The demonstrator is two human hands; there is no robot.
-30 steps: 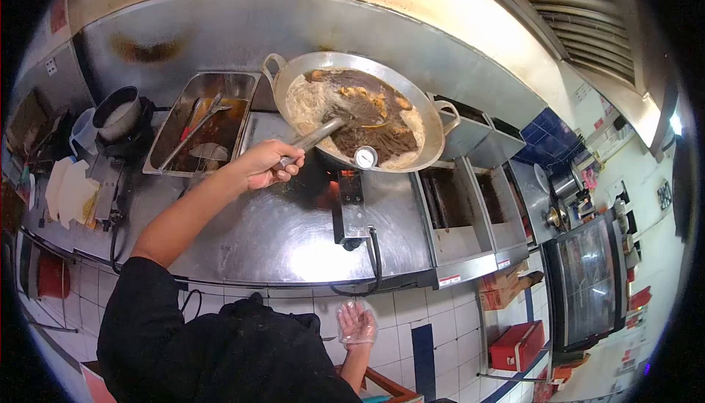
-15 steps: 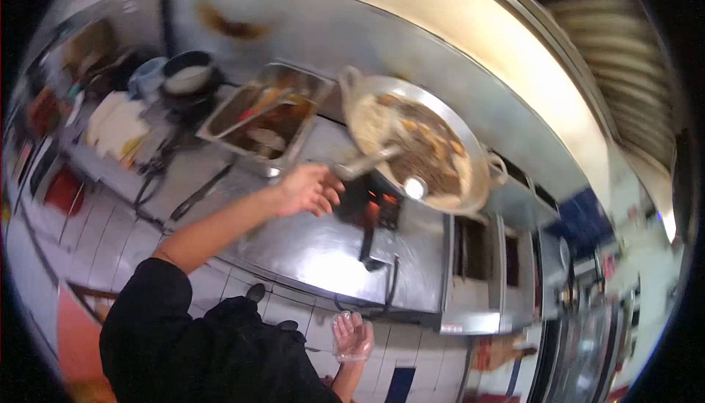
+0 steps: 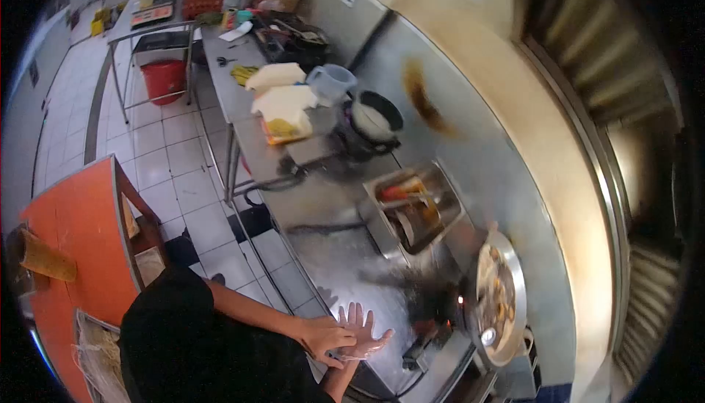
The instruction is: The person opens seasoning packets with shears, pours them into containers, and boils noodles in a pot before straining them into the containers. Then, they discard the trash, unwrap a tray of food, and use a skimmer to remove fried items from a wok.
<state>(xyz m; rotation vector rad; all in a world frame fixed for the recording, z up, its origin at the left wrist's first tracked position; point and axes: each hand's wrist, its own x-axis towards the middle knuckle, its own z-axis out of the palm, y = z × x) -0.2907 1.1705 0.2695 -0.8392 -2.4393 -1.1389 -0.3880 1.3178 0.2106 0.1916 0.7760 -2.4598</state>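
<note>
My left hand [image 3: 321, 337] has left the ladle and rests low against my body, its fingers closed on the cuff of the clear plastic glove [image 3: 367, 346] at my right wrist. Wearing that glove, my right hand [image 3: 358, 327] is held flat with its fingers spread and nothing in it. Both hands hover over the front edge of the steel counter [image 3: 330, 256]. To their right stands the big metal wok [image 3: 499, 302] of brown food over a lit burner. The ladle is blurred and I cannot pick it out.
A steel tray [image 3: 415, 208] with utensils sits behind the wok, then a dark pot [image 3: 374, 120], a clear jug [image 3: 330, 80] and white packets [image 3: 283, 102]. An orange table [image 3: 73, 241] is at my left, and a red bucket [image 3: 165, 78] stands on the tiled floor.
My left hand let go of the ladle handle and dropped to my gloved right hand. My head swung left, so the wok slid to the lower right.
</note>
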